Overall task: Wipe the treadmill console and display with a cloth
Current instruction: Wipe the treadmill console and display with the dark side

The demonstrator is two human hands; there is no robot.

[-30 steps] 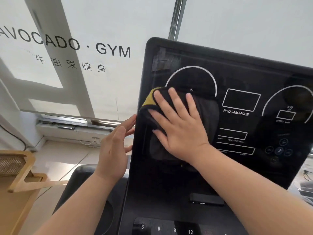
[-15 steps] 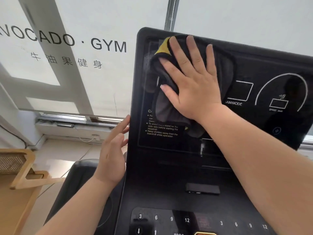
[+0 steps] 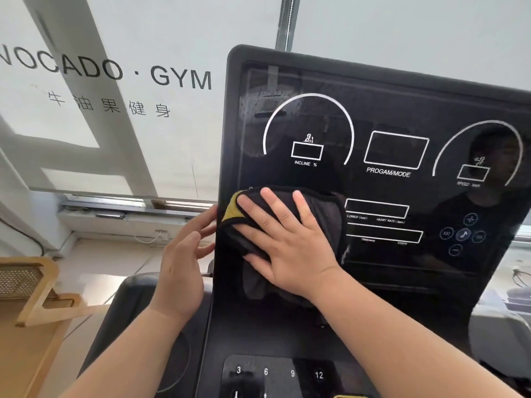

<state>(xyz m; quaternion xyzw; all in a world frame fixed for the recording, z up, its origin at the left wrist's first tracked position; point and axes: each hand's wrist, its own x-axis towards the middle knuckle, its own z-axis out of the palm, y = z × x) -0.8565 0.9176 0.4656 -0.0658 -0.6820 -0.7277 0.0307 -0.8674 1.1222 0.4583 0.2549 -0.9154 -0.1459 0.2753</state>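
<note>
The black treadmill display (image 3: 388, 116) stands upright in front of me, with white dial outlines and boxes marked INCLINE, PROGAM/MODE and SPEED. My right hand (image 3: 287, 239) lies flat with spread fingers on a dark grey cloth with a yellow corner (image 3: 324, 214), pressing it against the lower left of the display. My left hand (image 3: 181, 268) rests with straight fingers against the display's left edge. Below, the console panel (image 3: 278, 372) shows number keys 3, 6, 9, 12.
A frosted window with "AVOCADO · GYM" lettering (image 3: 178, 79) fills the background. A wooden frame piece (image 3: 37, 300) sits at the lower left. A dark padded part of the treadmill (image 3: 129, 305) lies under my left arm. A person's reflection shows in the display's right side.
My right hand has slid the cloth down from the display's top left corner to its lower left area. My left hand stays at the left edge.
</note>
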